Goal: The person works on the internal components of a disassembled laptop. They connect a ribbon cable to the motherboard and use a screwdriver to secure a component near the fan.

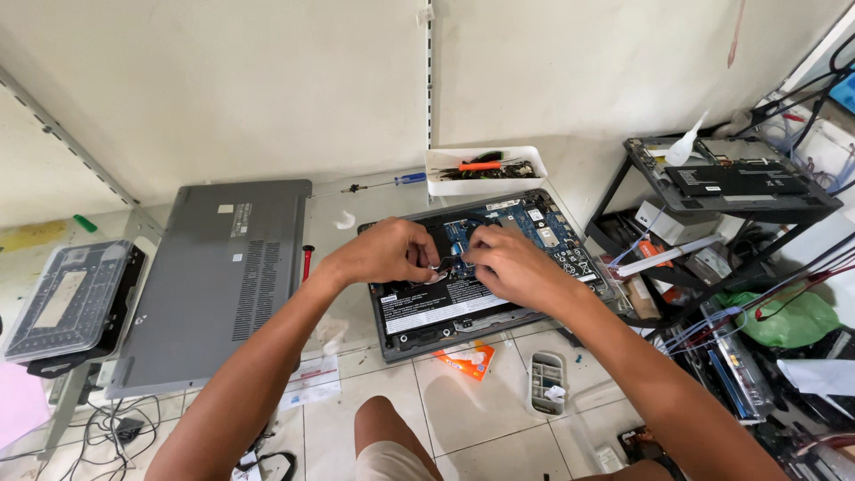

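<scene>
left hand (385, 252) pinching small part over opened laptop (485, 267) | right hand (508, 263) fingers curled, pressing beside it | grey cover (218, 276) apart, left

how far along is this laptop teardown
Done: the grey bottom cover is off and lies beside the open laptop. In hand: the left hand and right hand pinch something small near the board's middle. Left: the black battery is in place.

Bare floor tiles (463, 405) ahead; cluttered rack (730, 191) crowding the right.
</scene>
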